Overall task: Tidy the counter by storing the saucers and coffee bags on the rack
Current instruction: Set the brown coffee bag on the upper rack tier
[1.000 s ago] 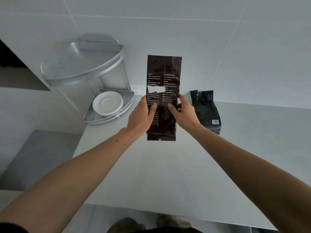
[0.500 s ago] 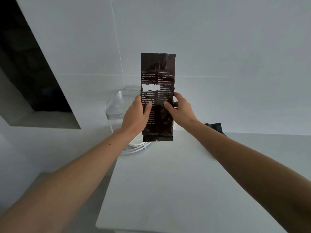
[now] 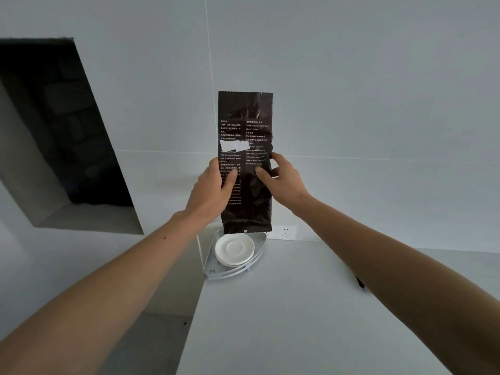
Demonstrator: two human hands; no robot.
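Note:
A tall black coffee bag [image 3: 245, 125] with white print is held upright in the air, in front of the wall. My left hand [image 3: 213, 190] grips its left edge and my right hand [image 3: 281, 180] grips its right edge, thumbs on the front. Directly below the bag stands the silver corner rack [image 3: 257, 259], and its lower shelf holds white saucers [image 3: 234, 250]. The rack's upper shelf is hidden behind my hands and the bag. A sliver of a second black bag [image 3: 360, 282] peeks out beside my right forearm.
The white counter [image 3: 297, 320] runs from the rack toward me, with its left edge dropping to a lower grey surface [image 3: 151, 345]. A wall socket [image 3: 284, 232] sits right of the rack. A dark recess [image 3: 62, 136] opens in the wall at left.
Both hands have lifted the coffee bag up and over toward the rack. The view has shifted, so the lower shelf with saucers now shows under the bag, and the second bag is almost hidden.

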